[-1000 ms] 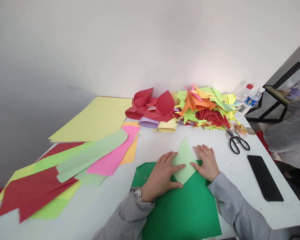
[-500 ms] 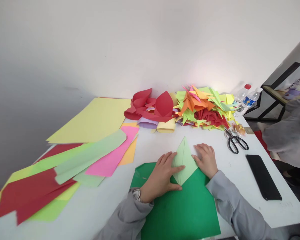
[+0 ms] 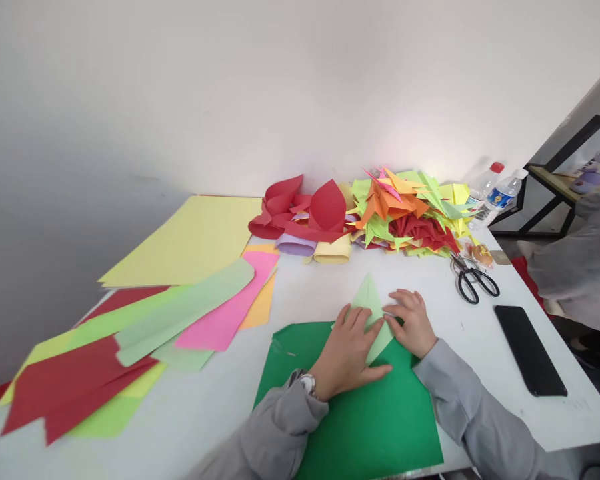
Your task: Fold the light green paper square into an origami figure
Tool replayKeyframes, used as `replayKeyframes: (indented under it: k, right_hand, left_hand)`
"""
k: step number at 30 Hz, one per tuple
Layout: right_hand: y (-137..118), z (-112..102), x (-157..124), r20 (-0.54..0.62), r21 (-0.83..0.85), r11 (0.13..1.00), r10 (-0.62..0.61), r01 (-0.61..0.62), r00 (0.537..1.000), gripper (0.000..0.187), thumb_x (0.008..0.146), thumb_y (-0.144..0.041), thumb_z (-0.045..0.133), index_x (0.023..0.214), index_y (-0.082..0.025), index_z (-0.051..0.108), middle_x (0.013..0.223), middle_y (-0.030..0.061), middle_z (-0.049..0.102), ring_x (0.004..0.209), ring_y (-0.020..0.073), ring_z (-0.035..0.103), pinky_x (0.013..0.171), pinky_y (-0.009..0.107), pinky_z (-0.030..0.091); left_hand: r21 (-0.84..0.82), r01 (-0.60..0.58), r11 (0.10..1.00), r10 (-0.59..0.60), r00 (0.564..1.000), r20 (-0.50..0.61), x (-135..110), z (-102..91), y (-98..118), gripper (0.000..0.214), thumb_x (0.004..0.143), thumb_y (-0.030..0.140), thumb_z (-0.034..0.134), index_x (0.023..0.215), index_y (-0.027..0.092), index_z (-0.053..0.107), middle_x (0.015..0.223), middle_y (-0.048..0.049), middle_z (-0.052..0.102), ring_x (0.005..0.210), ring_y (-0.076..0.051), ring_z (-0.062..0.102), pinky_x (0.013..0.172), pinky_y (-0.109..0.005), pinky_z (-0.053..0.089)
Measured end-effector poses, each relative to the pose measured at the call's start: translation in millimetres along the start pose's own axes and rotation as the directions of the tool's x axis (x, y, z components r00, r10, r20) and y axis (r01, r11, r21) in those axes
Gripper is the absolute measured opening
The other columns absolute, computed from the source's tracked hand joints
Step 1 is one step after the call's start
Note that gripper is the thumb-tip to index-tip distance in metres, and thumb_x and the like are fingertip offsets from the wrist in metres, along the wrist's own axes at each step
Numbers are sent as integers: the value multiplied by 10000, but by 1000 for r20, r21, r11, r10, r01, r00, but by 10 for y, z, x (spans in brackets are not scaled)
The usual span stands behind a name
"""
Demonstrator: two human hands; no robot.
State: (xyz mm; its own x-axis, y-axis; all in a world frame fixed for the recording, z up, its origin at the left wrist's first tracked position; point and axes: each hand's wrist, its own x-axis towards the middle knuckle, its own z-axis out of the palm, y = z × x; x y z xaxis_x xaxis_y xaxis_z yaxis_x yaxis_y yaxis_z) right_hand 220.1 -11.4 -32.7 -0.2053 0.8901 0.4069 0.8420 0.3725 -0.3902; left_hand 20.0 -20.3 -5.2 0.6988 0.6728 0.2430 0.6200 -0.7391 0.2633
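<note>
A light green paper [image 3: 369,291], folded into a kite shape with its point away from me, lies over the far edge of a dark green sheet [image 3: 375,427]. My left hand [image 3: 349,350] is spread flat across the kite, fingers open and pressing on it, so much of its left and near part is hidden. At the kite's right corner, my right hand [image 3: 411,323] pinches the paper's edge between thumb and forefinger, the other fingers loosely curled.
Left lie loose coloured paper strips [image 3: 185,313] and a large yellow sheet [image 3: 195,240]. Rolled red paper shapes [image 3: 327,210] and folded paper pieces [image 3: 400,213] stand along the wall. Scissors [image 3: 475,280], a black phone [image 3: 530,350] and bottles [image 3: 500,197] are right. Another person's sleeve [image 3: 575,260] shows beyond.
My left hand has slid right, covering more of the kite's middle. My right thumb and forefinger have come together at its right corner. The view has shifted slightly.
</note>
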Motion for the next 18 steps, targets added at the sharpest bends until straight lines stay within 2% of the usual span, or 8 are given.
replayKeyframes:
  k: [5, 12, 18]
  right_hand:
    - [0, -6, 11, 2, 12, 1000, 2, -3, 1000, 167, 861, -215, 548, 903, -242, 708, 1153, 80, 629, 1190, 275, 484, 1049, 523, 235]
    - [-12, -12, 25, 26, -9, 1000, 22, -22, 999, 143, 881, -273, 560, 941, -246, 687, 1147, 82, 620, 1177, 263, 490, 1044, 512, 243]
    - [-51, -50, 29, 83, -78, 997, 16, -9, 996, 240, 886, -346, 564, 1077, -227, 644, 1205, 112, 582, 1198, 274, 463, 1052, 525, 243]
  left_hand:
    - [41, 41, 998, -40, 999, -19, 47, 14, 73, 709, 743, 624, 606, 1268, 152, 544, 1155, -174, 548, 1135, -354, 471, 1069, -590, 246]
    - [66, 10, 998, -8, 999, -42, 13, 25, 75, 697, 761, 606, 590, 1270, 133, 540, 1184, -192, 547, 1185, -365, 451, 1078, -592, 247]
    - [22, -14, 1000, 15, 998, -53, -38, 36, 65, 702, 772, 605, 579, 1276, 118, 536, 1278, -218, 520, 1248, -381, 423, 1077, -578, 263]
